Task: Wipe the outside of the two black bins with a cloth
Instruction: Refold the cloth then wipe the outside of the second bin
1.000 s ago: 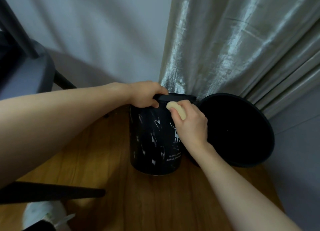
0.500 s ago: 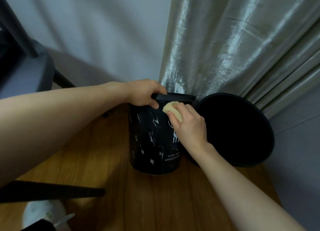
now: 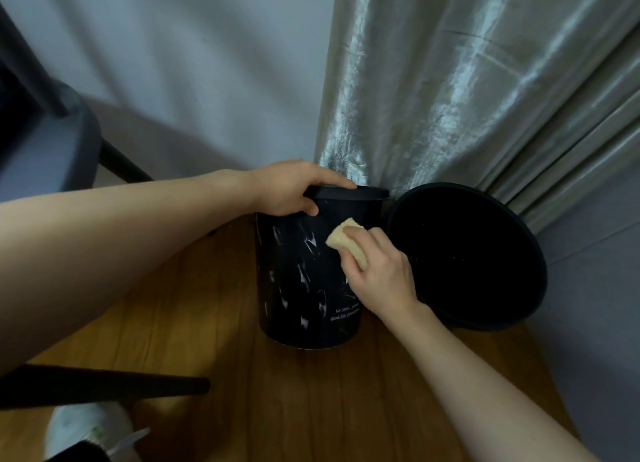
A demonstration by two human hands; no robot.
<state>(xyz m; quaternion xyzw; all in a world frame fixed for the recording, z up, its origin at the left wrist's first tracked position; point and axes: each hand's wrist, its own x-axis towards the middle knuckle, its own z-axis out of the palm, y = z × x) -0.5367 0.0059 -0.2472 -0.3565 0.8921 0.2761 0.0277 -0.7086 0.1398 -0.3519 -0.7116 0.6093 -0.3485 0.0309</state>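
A tall black bin (image 3: 298, 288) with white marbling and small white lettering stands upright on the wooden floor. My left hand (image 3: 291, 191) grips its top rim from the left. My right hand (image 3: 377, 271) holds a folded pale yellow cloth (image 3: 348, 241) and presses it against the upper front of this bin. A second, wider plain black bin (image 3: 485, 319) stands just to the right, touching or nearly touching the first, its open mouth tilted toward me.
A shiny grey curtain (image 3: 467, 97) hangs right behind both bins, next to a white wall (image 3: 190, 63). A dark chair seat (image 3: 45, 142) and its black legs (image 3: 104, 385) stand at the left. A white shoe (image 3: 86, 427) shows at the bottom left.
My right hand has slid the cloth down from just under the rim to the bin's upper front. My left hand keeps its grip on the rim.
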